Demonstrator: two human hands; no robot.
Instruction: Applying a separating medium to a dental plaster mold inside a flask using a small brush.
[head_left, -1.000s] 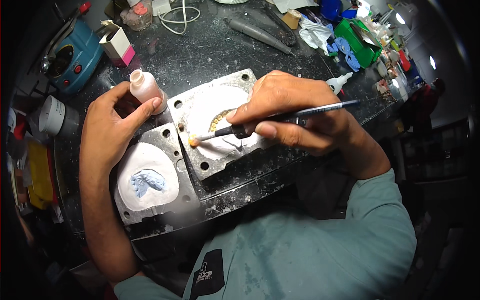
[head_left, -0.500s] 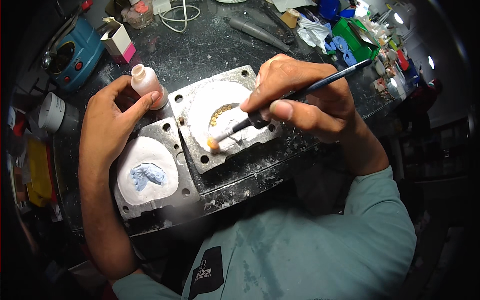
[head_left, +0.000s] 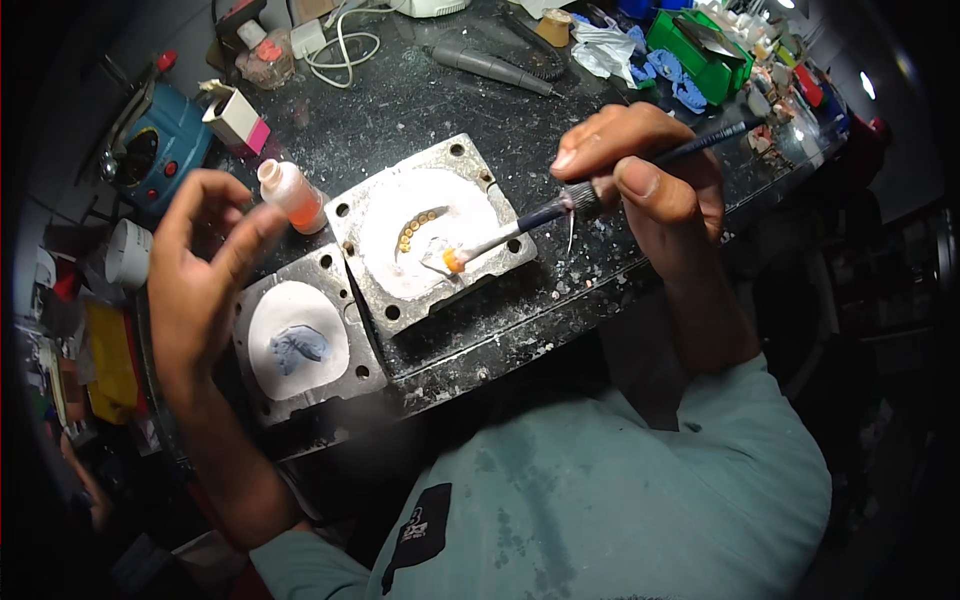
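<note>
My right hand (head_left: 650, 180) grips a dark-handled brush (head_left: 540, 215), its orange-tinted tip over the white plaster of a metal flask half (head_left: 465, 152). Whether the bristles touch the plaster I cannot tell. A curved row of yellowish teeth-like pieces (head_left: 410, 235) sits in that plaster. My left hand (head_left: 200, 265) is open, slightly blurred, its thumb close to a small uncapped bottle (head_left: 295, 198) of pinkish-orange liquid, which stands upright behind the flask halves. Below and left lies the second flask half (head_left: 365, 372), its plaster holding a pale blue mass (head_left: 298, 347).
A white and pink box (head_left: 235, 120) and a blue machine (head_left: 160, 150) stand at the left. Along the back lie a grey handpiece (head_left: 490, 68) and a white cable (head_left: 345, 60). A green bin (head_left: 700, 55) sits among clutter at back right. The bench's front edge runs below the flask.
My left hand has let go of the bottle, which stands on the bench. My right hand has shifted right and tilted the brush, with its tip now nearer the middle of the plaster.
</note>
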